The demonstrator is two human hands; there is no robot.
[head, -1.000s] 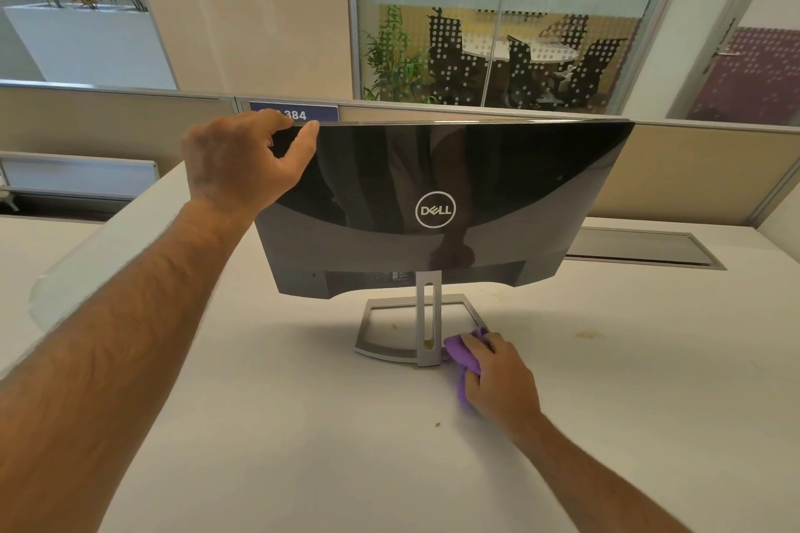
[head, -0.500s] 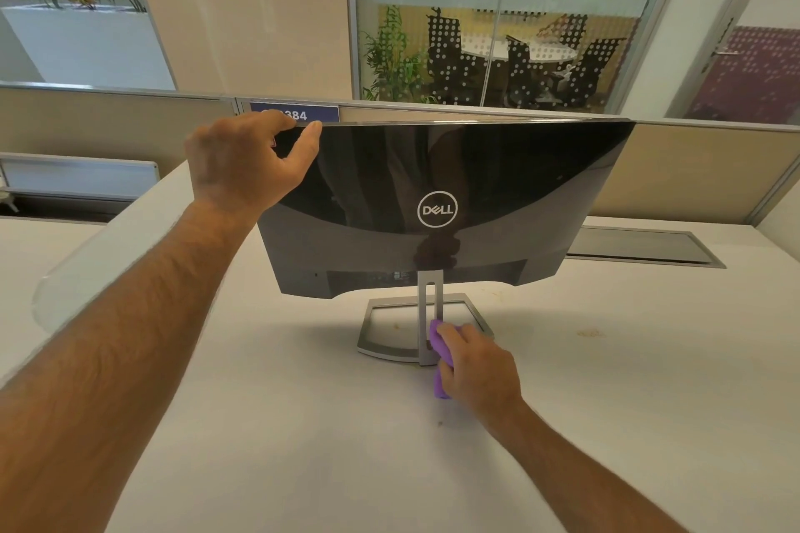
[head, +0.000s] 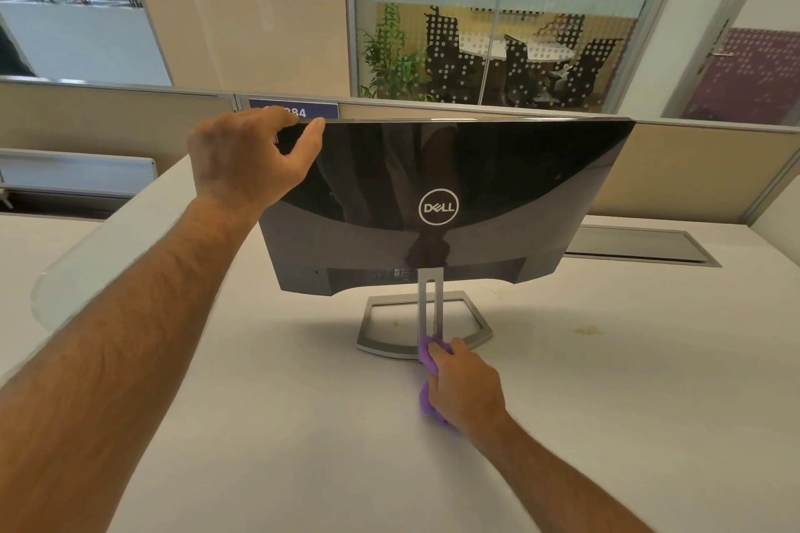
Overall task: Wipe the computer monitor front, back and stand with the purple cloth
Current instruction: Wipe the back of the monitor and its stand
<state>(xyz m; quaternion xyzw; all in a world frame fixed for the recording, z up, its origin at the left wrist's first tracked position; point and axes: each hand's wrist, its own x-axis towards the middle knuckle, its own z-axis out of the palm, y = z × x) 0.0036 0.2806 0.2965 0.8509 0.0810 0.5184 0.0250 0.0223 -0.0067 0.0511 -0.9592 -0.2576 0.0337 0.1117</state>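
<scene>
The black Dell monitor (head: 498, 182) stands on the white desk with its glossy back toward me. Its silver stand (head: 385, 344) has an upright neck and a rectangular frame base. My left hand (head: 246, 160) grips the monitor's top left corner, thumb on the back and fingers over the top edge. My right hand (head: 465, 387) holds the bunched purple cloth (head: 426, 400) and presses it against the foot of the stand's neck at the base's near edge. The screen side is hidden from me.
The white desk (head: 606, 402) spreads around the stand, with small brown stains to the right. A grey cable hatch (head: 640, 245) lies flush at the back right. Beige partition panels (head: 692, 169) run behind the monitor. A second desk surface lies at left.
My right hand has slid the cloth leftward along the base, from the stand's right side to the foot of the neck. My left hand and the monitor have stayed in place.
</scene>
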